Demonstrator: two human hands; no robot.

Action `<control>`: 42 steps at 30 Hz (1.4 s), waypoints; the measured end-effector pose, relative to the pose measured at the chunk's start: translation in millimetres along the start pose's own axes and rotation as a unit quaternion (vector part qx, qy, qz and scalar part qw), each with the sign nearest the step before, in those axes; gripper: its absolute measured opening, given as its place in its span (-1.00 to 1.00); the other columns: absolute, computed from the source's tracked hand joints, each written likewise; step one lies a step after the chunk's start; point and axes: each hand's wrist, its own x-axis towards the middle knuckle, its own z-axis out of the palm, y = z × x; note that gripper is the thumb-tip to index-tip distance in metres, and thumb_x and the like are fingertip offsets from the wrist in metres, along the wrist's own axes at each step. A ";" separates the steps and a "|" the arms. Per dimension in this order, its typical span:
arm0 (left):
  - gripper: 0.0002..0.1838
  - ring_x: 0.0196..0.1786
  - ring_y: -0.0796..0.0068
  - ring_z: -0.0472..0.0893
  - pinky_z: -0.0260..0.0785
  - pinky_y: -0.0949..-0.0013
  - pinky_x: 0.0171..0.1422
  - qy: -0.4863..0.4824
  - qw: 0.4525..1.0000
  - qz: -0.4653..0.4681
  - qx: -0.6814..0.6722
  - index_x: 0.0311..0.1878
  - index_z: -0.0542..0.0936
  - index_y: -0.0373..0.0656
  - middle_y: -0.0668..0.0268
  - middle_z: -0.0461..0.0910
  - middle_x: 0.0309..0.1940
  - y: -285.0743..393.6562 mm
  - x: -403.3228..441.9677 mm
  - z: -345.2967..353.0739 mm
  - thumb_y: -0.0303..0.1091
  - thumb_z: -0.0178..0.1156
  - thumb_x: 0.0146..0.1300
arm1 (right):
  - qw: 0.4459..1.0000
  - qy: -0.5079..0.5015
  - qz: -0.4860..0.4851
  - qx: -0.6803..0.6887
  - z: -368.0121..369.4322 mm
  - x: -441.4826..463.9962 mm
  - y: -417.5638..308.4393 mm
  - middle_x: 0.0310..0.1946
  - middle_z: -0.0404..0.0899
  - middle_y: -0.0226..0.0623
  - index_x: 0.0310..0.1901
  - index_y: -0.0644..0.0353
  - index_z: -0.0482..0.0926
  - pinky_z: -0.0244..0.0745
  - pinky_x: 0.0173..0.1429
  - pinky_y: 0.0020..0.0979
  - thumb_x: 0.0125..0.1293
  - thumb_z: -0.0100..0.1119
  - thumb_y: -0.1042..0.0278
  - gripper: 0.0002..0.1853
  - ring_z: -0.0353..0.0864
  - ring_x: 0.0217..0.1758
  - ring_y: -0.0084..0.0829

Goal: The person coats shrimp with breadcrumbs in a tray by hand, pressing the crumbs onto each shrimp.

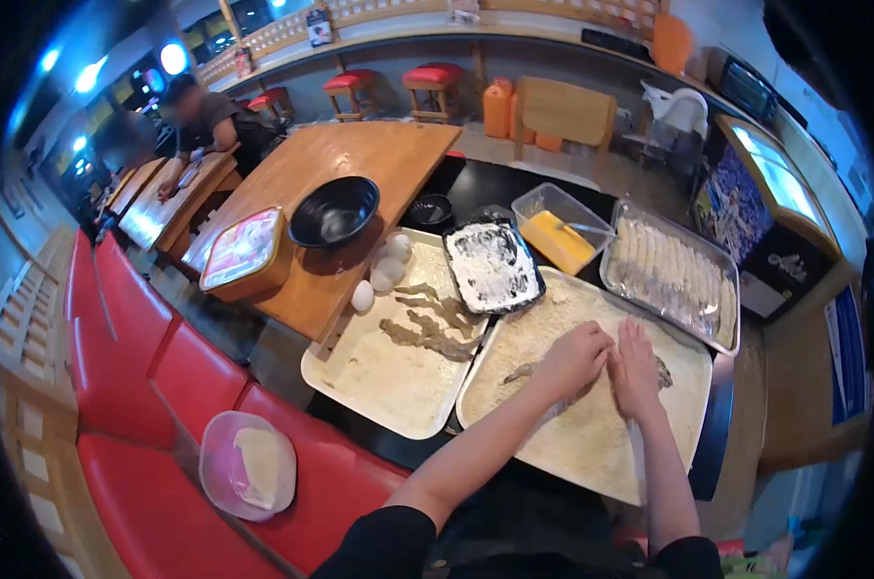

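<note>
My left hand (574, 360) is curled over the breadcrumbs in a cream tray (683, 425), its fingers bent towards my right hand; what they hold, if anything, is hidden. My right hand (635, 372) lies flat beside it, fingers stretched out and together. A dark shrimp piece (520, 372) shows left of my left hand, and another dark end (664, 373) peeks out right of my right hand. Several raw shrimp (427, 333) lie in the left tray (379, 400) with white eggs (362, 296) at its edge. A black tray of white flour (495, 265) stands behind.
A clear tub of yellow liquid (557, 241) and a tray of breaded shrimp (673, 275) stand at the back. On the wooden table are a black bowl (334, 212) and a lidded tub (244, 253). A plastic container (226, 463) rests on the red bench (147, 482). Two people sit far left.
</note>
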 end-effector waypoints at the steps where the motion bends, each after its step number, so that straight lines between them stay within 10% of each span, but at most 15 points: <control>1: -0.86 -0.17 0.00 0.60 0.48 0.11 -0.04 -0.003 1.000 -0.025 -0.007 -0.23 0.63 -0.22 0.06 0.57 -0.26 0.7 -1.7 3.4 -0.36 0.18 0.26 | 1.000 0.007 0.008 0.009 2.2 -6.8 -0.2 0.53 0.00 0.08 0.49 0.35 0.05 -0.22 0.63 -0.05 0.53 -0.23 0.15 -0.38 -0.09 0.61 0.03; 42: -0.83 -0.23 0.16 0.65 0.51 0.19 -0.08 0.062 0.997 -0.032 0.009 -0.13 0.67 -0.14 0.15 0.60 -0.24 9.4 -18.5 2.7 -0.32 0.20 0.29 | 0.999 0.008 -0.008 -0.030 6.4 5.3 5.7 0.51 0.03 0.10 0.49 0.33 0.04 -0.10 0.60 -0.02 0.51 -0.18 0.03 -0.31 -0.03 0.60 0.02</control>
